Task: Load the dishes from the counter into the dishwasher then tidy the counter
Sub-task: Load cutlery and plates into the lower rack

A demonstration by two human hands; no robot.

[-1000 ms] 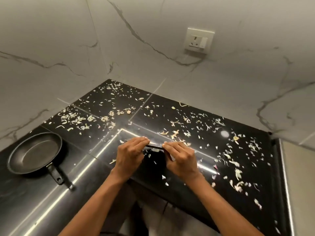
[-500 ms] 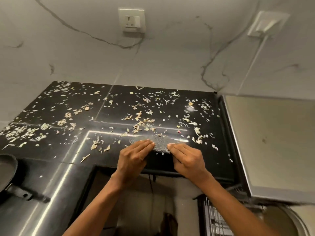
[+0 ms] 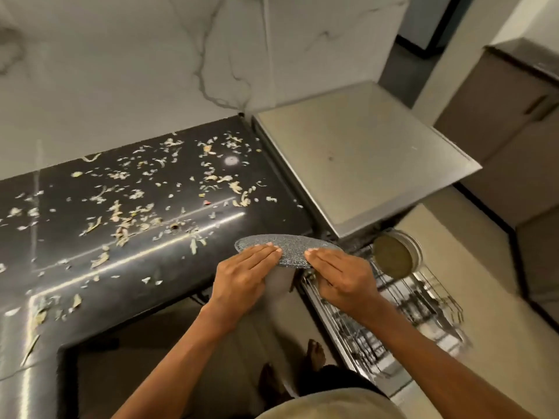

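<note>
Black counter (image 3: 90,267) at left still littered with scraps (image 3: 127,219), speckled plate (image 3: 287,249) held mid-frame between left hand (image 3: 245,276) and right hand (image 3: 341,276), fingers flat on top, beside open dishwasher rack (image 3: 393,322) at lower right, loading unfinished.

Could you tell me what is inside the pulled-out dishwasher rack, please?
A round steel container stands at the rack's far end; the remaining wires look bare, and the right hand covers its near corner.

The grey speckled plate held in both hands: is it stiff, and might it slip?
The plate probably is stiff: it keeps flat though the left hand and right hand hold only its near edge. With fingers lying flat on top, it could slip.
</note>
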